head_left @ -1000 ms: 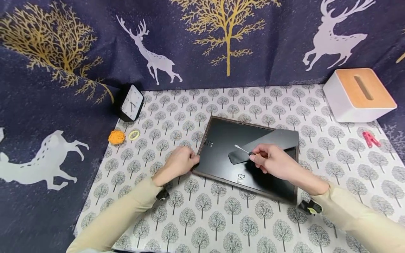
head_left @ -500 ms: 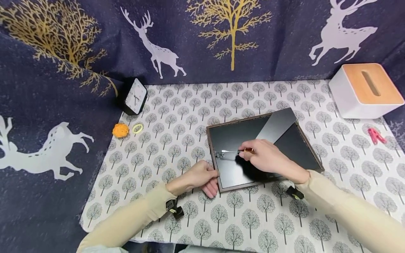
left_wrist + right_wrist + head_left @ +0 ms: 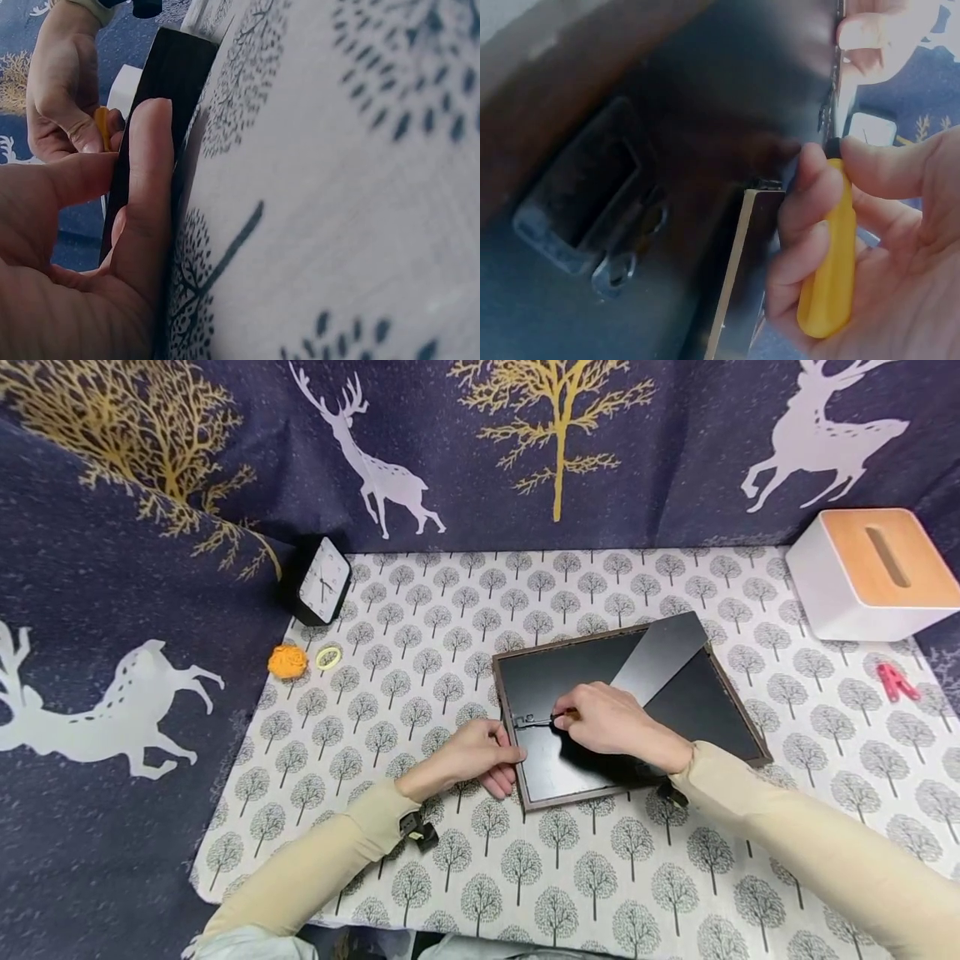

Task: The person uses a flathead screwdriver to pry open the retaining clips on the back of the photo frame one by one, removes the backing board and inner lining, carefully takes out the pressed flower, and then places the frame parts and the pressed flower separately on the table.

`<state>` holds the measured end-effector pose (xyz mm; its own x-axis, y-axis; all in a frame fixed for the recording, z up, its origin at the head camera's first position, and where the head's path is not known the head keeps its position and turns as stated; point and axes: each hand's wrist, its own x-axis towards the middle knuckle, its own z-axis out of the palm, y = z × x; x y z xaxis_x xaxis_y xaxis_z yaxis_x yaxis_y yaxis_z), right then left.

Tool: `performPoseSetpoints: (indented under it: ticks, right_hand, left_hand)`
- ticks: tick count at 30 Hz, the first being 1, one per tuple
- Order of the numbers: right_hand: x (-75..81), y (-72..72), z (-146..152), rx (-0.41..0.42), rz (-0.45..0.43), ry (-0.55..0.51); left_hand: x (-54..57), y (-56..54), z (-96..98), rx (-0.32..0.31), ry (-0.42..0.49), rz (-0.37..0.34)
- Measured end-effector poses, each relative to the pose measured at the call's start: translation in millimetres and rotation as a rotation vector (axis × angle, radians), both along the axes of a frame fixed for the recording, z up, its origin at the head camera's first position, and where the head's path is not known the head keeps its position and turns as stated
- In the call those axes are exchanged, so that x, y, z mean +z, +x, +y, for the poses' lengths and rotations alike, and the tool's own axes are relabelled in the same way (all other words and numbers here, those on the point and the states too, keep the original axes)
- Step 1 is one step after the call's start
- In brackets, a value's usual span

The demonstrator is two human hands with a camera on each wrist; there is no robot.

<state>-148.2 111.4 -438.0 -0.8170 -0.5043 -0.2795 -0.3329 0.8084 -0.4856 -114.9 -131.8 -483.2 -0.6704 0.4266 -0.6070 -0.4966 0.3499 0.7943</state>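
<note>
A picture frame [image 3: 558, 774] lies face down, its black back up and its stand leg [image 3: 663, 652] slanting to the far right corner. My left hand [image 3: 480, 752] pinches the frame's left edge; in the left wrist view the thumb and fingers [image 3: 152, 150] lie on either side of the rim. My right hand [image 3: 609, 718] grips a screwdriver by its yellow handle [image 3: 831, 262], fingers curled round it. The shaft [image 3: 537, 723] points left, its tip at a small metal hanger [image 3: 523, 718] by the left rim. Exact tip contact is too small to tell.
At the back left stands a black clock [image 3: 322, 581], with an orange ball of yarn [image 3: 287, 662] and a yellow ring [image 3: 328, 657] nearby. On the right are a tissue box [image 3: 873, 572] and a red letter A [image 3: 897, 682]. A tree-print cloth covers the table.
The picture frame has turned counterclockwise, its right side swinging away from me. My left hand has shifted right along with its edge. The screwdriver tip has come left and down to the hanger.
</note>
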Motion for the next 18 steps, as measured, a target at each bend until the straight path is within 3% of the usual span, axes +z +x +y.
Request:
performPoseSetpoints:
  ticks: [18]
  right_hand:
    - [-2.9,-4.9,0.1,0.007,0.034,-0.004]
  left_hand:
    - [-7.5,-6.7,-0.8,-0.005,0.03,-0.076]
